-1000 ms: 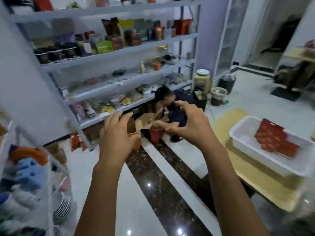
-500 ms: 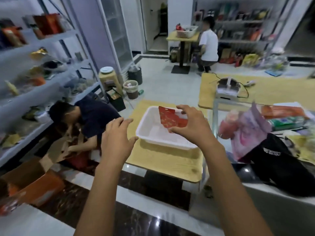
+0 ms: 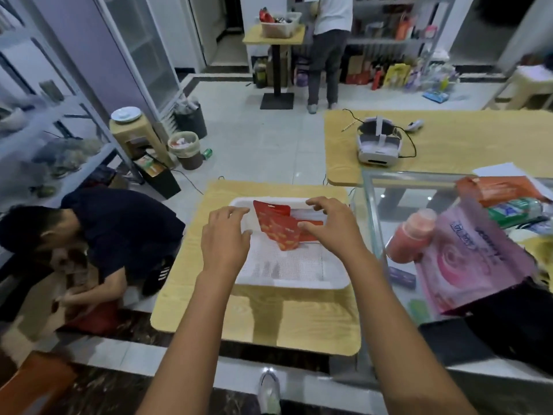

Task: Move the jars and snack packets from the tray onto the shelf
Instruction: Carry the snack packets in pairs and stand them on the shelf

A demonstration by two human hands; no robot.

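A white tray (image 3: 332,283) sits on a small wooden table (image 3: 269,322) in front of me. Red snack packets (image 3: 276,227) lie in its far half, one overlapping another. My left hand (image 3: 224,241) hovers over the tray's left side, fingers apart, holding nothing. My right hand (image 3: 332,226) hovers over the tray's right side, fingers spread and curled, partly hiding the packets behind it. Neither hand touches a packet. The shelf (image 3: 57,139) stands at the far left, blurred. No jars show in the tray.
A person (image 3: 98,235) crouches on the floor left of the table beside the shelf. A glass counter (image 3: 419,265) with a pink bag (image 3: 472,259) and a red bottle (image 3: 410,235) stands to the right. A headset (image 3: 378,142) lies on a farther table. Bins stand beyond.
My view has swung from the shelf round to the table and tray. Both hands have come forward and now hover over the tray, near the red packets.
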